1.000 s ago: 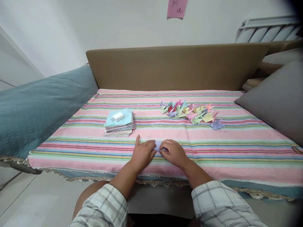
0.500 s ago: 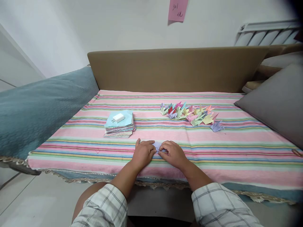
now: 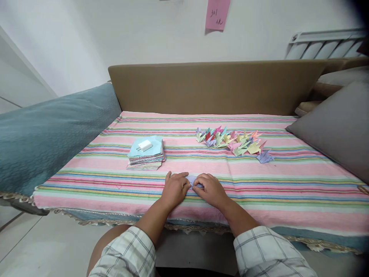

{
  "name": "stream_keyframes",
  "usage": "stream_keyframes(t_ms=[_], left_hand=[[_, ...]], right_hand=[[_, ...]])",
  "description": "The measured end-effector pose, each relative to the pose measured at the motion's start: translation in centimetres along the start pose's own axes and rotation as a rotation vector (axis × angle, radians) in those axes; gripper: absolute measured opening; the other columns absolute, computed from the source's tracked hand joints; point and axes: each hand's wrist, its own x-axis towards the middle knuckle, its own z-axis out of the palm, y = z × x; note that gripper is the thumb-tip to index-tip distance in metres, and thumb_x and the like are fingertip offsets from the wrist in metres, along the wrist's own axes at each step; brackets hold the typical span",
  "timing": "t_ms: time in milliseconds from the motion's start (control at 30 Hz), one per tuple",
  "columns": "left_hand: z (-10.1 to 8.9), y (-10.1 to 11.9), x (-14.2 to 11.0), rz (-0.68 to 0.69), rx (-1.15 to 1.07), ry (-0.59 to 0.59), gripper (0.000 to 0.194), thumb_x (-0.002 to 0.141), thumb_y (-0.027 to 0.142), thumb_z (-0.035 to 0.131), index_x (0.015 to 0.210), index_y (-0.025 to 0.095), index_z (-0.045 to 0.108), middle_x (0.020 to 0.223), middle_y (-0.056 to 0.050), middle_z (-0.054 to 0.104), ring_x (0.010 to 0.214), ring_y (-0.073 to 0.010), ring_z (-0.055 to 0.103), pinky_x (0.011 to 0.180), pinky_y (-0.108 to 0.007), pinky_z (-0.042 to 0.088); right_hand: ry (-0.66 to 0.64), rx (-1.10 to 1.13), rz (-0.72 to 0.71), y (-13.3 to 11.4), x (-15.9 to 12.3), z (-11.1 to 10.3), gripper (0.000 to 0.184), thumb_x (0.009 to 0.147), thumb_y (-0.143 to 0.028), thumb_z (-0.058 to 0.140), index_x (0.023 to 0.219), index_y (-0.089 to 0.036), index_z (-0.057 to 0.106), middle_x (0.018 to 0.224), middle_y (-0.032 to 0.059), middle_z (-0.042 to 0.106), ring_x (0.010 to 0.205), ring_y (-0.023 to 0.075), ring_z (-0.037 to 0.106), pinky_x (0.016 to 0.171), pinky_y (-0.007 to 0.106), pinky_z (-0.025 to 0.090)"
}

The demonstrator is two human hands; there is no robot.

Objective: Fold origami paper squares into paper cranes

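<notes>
Hands low in the middle of the frame, both pressed down onto a small lilac paper piece point(image 3: 191, 180) lying on the striped sheet point(image 3: 288, 181) of the bed, close to its near edge. Left hand point(image 3: 174, 188) just left of the paper, fingers curled and closed down over its left end, thumb out toward the upper left. Right hand point(image 3: 211, 189) just right of it, fingertips bunched and pinched onto the paper's right end. Grip of both hands together, clamped on the paper; knuckles of the two nearly touching, only a sliver of lilac showing between them. Checked sleeves point(image 3: 127, 254) at the bottom edge of the frame.

Left of centre, above the left hand and well apart from it, a stack of coloured paper squares point(image 3: 146, 156), pale blue sheet on top, with a small white charger plug point(image 3: 145, 145) resting on it. Right of centre, farther up, a loose cluster of folded paper cranes point(image 3: 230, 140) in many colours, a lilac one at its lower right end. Tan backrest point(image 3: 219, 86) across the middle, teal blanket point(image 3: 43, 130) at the left, grey cushion point(image 3: 337, 123) at the right, pink note point(image 3: 217, 13) on the wall at the top.
</notes>
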Motion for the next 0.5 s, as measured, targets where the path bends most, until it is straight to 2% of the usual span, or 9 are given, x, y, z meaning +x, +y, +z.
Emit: stream_keyframes(t_ms=[300, 500], left_hand=[[-0.06, -0.08, -0.07, -0.002, -0.02, -0.003, 0.015, 0.085, 0.029, 0.052, 0.077, 0.024, 0.065, 0.122, -0.002, 0.062, 0.111, -0.0222, 0.055, 0.107, -0.054, 0.019], [0.21, -0.1, 0.04, -0.005, 0.009, 0.002, 0.019, 0.086, 0.03, 0.05, 0.076, 0.023, 0.065, 0.126, -0.002, 0.059, 0.111, -0.0226, 0.054, 0.106, -0.053, 0.021]], right_hand=[[0.001, -0.001, 0.019, 0.01, 0.09, 0.11, 0.013, 0.086, -0.027, 0.054, 0.079, -0.022, 0.064, 0.089, 0.0019, 0.061, 0.084, 0.0166, 0.052, 0.074, 0.029, 0.037], [0.036, 0.03, 0.016, 0.09, 0.17, 0.07, 0.006, 0.08, -0.023, 0.059, 0.077, -0.02, 0.064, 0.084, 0.0025, 0.059, 0.08, 0.016, 0.054, 0.072, 0.027, 0.039]])
